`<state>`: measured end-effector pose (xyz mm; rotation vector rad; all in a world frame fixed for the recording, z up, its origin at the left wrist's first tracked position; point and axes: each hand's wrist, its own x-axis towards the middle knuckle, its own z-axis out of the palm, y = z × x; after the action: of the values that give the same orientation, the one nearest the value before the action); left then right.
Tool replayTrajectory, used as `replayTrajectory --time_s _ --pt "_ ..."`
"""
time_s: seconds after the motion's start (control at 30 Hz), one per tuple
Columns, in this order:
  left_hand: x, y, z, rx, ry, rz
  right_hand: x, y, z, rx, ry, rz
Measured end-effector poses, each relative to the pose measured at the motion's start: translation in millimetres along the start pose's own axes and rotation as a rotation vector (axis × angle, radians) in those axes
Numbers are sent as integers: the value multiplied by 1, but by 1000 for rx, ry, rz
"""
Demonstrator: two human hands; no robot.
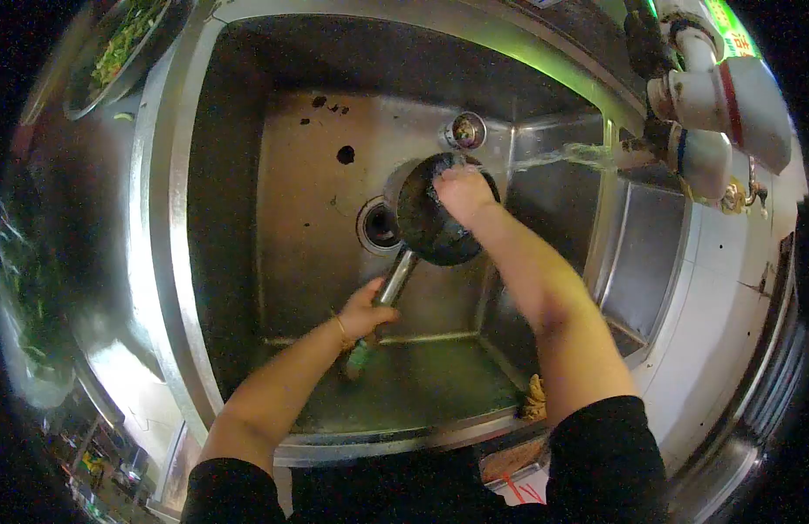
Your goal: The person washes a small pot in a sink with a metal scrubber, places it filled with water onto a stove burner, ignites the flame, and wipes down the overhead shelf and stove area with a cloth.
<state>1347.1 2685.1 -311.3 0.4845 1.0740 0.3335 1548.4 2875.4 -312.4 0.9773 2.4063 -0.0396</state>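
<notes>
A dark round pan [444, 231] is held over the floor of a metal sink [308, 236], right beside the drain [380, 225]. My left hand [366, 313] is wrapped round the pan's metal handle [399, 275]. Inside the pan's upper part is my right hand [464, 190], its fingers bent down; whatever they hold is hidden. Water [561, 157] streams in from the right toward the pan. Behind the pan stands a small metal cup [468, 130] with bits in it.
Dark scraps [345, 155] lie on the sink floor. At the upper left is a bowl of chopped greens [125, 44]. Pipes [697, 96] jut in at the upper right. A yellowish cloth-like thing [533, 397] lies at the sink's near right corner.
</notes>
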Motion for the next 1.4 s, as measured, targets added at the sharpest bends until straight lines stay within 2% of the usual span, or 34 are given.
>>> replayTrajectory --time_s 0.07,0.17,0.23,0.27,0.37,0.43,0.47,0.5,0.53,0.6,0.63,0.67,0.77,0.83,0.87,0.9,1.03,1.07,1.17,1.23,1.27,1.33,1.4 --pt "-3 9 -5 -9 6 40 2 8 6 -179 240 -170" --pt "-1 15 -11 72 25 224 -27 -11 10 99 181 178" --pt "11 -4 -11 201 83 422 -30 -30 -19 539 -356 454" --pt "21 -25 -9 379 169 582 -37 -37 -16 752 -415 563" --pt "-29 35 5 530 118 238 -57 -52 16 1428 -101 616" --pt "-38 47 0 635 154 275 -68 -64 26 1674 -40 560" --pt "-34 45 -9 659 160 313 -68 -63 33 1618 -57 473" --pt "-31 40 -16 681 162 345 -72 -58 39 1405 -97 347" --pt "-29 30 -20 697 161 426 -82 -48 0 568 -87 260" --pt "-42 42 -5 670 121 290 -86 -4 21 -135 -145 -57" --pt "-45 46 -1 651 110 226 -84 17 -1 -240 -98 -126" --pt "-41 45 0 651 133 229 -80 35 3 -358 283 -202" --pt "-30 33 -1 570 161 221 -79 15 12 -220 213 -35" --pt "-31 27 -7 427 140 215 -88 -29 -3 305 -130 184" --pt "-33 22 -4 471 141 191 -83 -47 27 749 -215 358" --pt "-34 18 -1 518 136 170 -92 -60 21 1731 -163 484" --pt "-34 18 6 589 149 231 -98 -74 -56 1971 27 314" --pt "-37 22 4 587 177 196 -94 -71 -30 1588 -29 223" --pt "-46 28 6 525 170 202 -101 -57 -15 432 -131 7" --pt "-62 55 12 464 102 111 -90 -28 5 -84 -344 -119" --pt "-66 61 16 434 59 63 -94 4 1 -197 55 -238" --pt "-67 53 17 344 42 70 -86 40 -3 -332 477 -400" --pt "-68 41 12 303 14 89 -81 38 8 -346 484 -480"
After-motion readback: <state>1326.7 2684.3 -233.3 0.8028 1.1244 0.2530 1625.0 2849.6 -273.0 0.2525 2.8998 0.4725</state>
